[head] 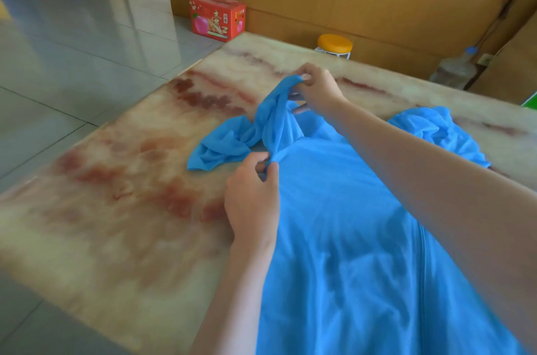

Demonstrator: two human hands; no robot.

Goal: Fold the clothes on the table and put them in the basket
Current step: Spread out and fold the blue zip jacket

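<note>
Pinches a fold of the blue garment (348, 209) with the left hand (252, 200), fingers curled on the cloth; holds a bunched end raised above the marble table (116, 209) in the right hand (316, 84), fingertips closed on it. Lies otherwise spread over the table's right part.

I see a plain bright blue garment (348, 209) on a cream tabletop (116, 209) veined rust-red. At eleven o'clock sits a red box (216, 17), seemingly printed with pink peaches; at twelve, an orange-topped stool (334, 43).
</note>
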